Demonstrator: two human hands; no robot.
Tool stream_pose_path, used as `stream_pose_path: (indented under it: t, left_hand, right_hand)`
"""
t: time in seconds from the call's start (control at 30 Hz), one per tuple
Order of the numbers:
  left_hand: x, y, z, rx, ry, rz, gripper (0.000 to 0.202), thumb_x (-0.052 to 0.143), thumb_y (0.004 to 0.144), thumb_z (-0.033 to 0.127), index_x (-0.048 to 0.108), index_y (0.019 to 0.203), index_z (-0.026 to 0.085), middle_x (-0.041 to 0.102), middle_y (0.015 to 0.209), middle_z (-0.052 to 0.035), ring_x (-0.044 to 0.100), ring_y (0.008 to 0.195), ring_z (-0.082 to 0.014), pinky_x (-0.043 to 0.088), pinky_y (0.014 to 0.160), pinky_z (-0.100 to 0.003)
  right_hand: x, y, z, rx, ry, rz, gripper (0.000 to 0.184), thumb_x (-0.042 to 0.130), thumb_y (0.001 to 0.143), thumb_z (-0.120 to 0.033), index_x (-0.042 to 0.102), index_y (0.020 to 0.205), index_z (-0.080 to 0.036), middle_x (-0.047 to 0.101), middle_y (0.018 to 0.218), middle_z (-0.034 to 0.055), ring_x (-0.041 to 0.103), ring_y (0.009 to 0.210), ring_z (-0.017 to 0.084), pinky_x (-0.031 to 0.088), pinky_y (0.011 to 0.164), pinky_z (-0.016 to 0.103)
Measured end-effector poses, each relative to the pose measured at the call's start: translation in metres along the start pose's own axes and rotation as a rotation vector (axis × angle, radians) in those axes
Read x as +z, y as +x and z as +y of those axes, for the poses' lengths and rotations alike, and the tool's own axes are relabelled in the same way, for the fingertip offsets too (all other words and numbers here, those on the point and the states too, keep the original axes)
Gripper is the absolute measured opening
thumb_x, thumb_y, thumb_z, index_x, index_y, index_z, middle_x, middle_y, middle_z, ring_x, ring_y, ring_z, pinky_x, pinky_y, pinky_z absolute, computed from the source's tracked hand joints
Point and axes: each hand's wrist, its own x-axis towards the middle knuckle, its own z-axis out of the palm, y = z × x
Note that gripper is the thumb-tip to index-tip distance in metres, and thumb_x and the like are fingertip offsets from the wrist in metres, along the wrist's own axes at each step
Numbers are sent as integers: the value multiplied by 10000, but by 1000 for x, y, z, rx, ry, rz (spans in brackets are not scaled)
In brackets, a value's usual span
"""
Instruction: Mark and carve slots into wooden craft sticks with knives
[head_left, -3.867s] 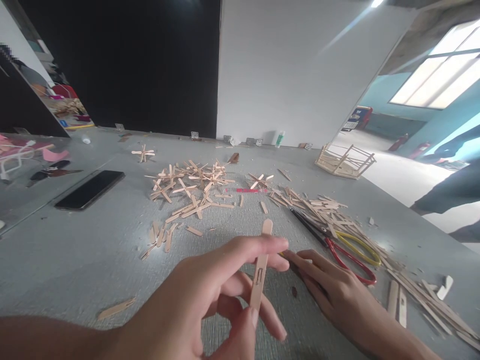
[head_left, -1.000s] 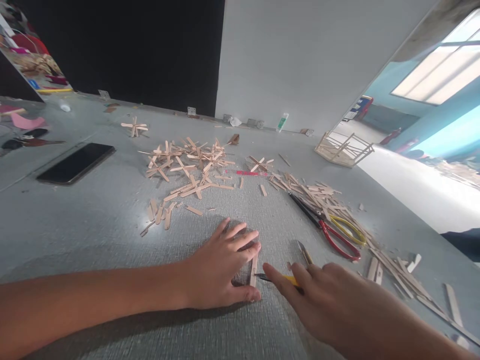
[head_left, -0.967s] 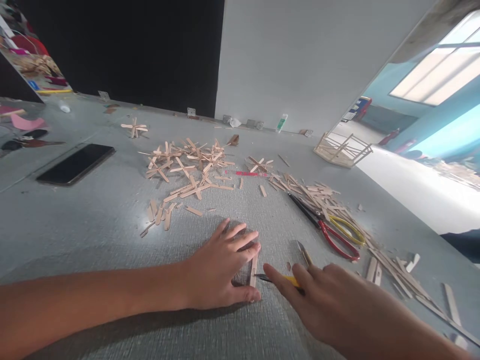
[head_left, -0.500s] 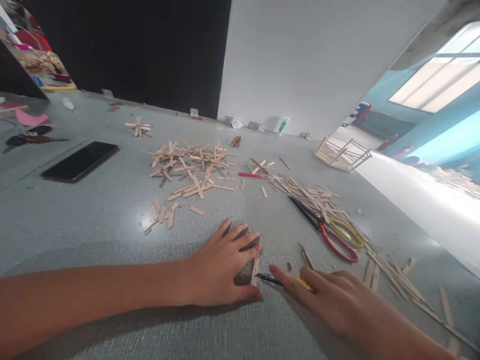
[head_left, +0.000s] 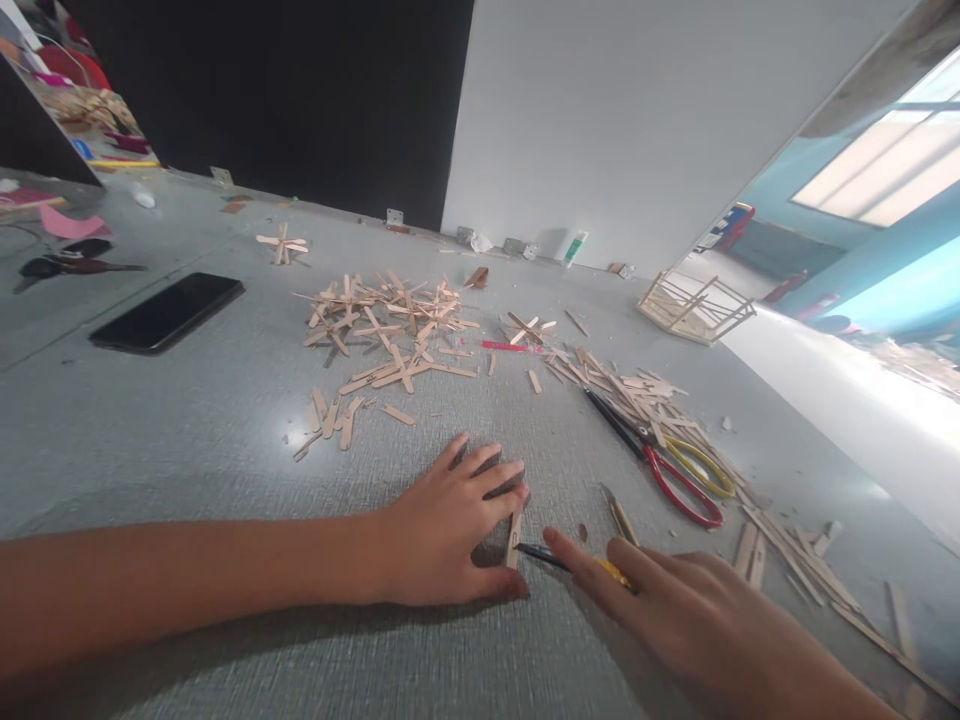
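Nearest the camera, the right hand grips a yellow craft knife, forefinger laid along its back, the dark tip touching the right edge of the wooden stick. The stick lies flat on the grey table. The left hand is spread and pressed down just left of the stick, with a fingertip on its far end and the thumb at its near end.

The stick looks light, thin and stiff, likely to skid on the smooth top and to split along the grain under a blade. It is best pinned flat at both ends, fingers kept clear of the cut line. What looks like a notch shows at the blade, though the view is too small to be sure.

Right of the stick and a little beyond lie red and yellow scissors among offcuts. Beyond the stick sits a heap of loose sticks, and far to its left a dark phone. Farthest, up and right of the stick, stand a small stick frame and a glue tube
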Motion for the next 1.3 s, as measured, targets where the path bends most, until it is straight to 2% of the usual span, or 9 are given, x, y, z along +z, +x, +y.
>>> stream_pose_path:
  t: [0.2,0.5,0.6,0.7,0.77,0.87,0.97,1.13,1.3]
  left_hand:
    - [-1,0,-1,-2,12,-10,825,585,922,732,509,1517,166,428,1627,-156,274,1540,-419,149,1250,-651]
    - [1,-1,-3,17,-15,-5,835,544,948,722,491,1530,125,365,1651,-190,240,1547,-447,145,1231,-705]
    - [1,0,-3,11,-12,-15,847,545,943,729,491,1529,120,365,1651,-193,232,1550,-446,149,1228,-709]
    - [1,0,-3,7,-8,-3,807,573,940,702,511,1515,139,386,1643,-181,245,1546,-445,160,1226,-711]
    - [2,0,-3,8,-4,13,790,629,916,678,525,1506,162,410,1633,-171,266,1537,-450,171,1221,-717]
    - [1,0,-2,2,-13,7,812,642,905,689,519,1511,162,409,1634,-171,263,1538,-452,169,1223,-715]
    - [0,-1,-2,-8,-32,-15,863,578,916,747,497,1528,145,375,1651,-174,234,1550,-446,147,1230,-711]
    - [0,-1,-4,11,-32,9,881,547,906,789,506,1525,163,390,1642,-178,258,1538,-457,145,1224,-715]
    - [1,-1,-6,18,-34,18,866,540,912,786,514,1520,170,406,1635,-176,261,1536,-459,148,1225,-710]
  right_hand:
    - [-4,-2,-19,33,-50,-6,696,477,792,37,478,1466,-133,689,795,-16,666,545,116,476,512,239]
    - [-17,13,-27,-12,-202,21,447,513,918,-82,630,1345,-142,695,730,9,553,478,131,403,496,301]
    - [-26,36,-21,-79,-145,-48,335,644,842,-133,732,1165,-160,669,645,10,534,460,149,313,443,335]
    - [-32,62,-17,-146,-27,-108,55,754,792,-192,733,750,-223,579,520,-30,482,419,126,241,430,334]
    - [-33,72,-16,-145,12,-139,248,715,879,-233,669,636,-239,507,460,-52,412,384,108,232,442,321]
    - [-31,72,-14,-123,15,-135,246,639,956,-233,702,718,-245,471,439,-65,395,372,107,254,448,304]
    - [-26,53,-16,-96,-19,-77,128,655,869,-153,751,910,-227,589,539,-35,523,429,137,317,439,309]
    - [-6,8,-28,40,-139,68,553,523,802,-16,613,1334,-135,680,733,-7,599,479,119,453,471,283]
    - [-1,2,-29,48,-124,74,566,492,824,18,571,1367,-120,652,725,-23,596,478,115,449,467,282]
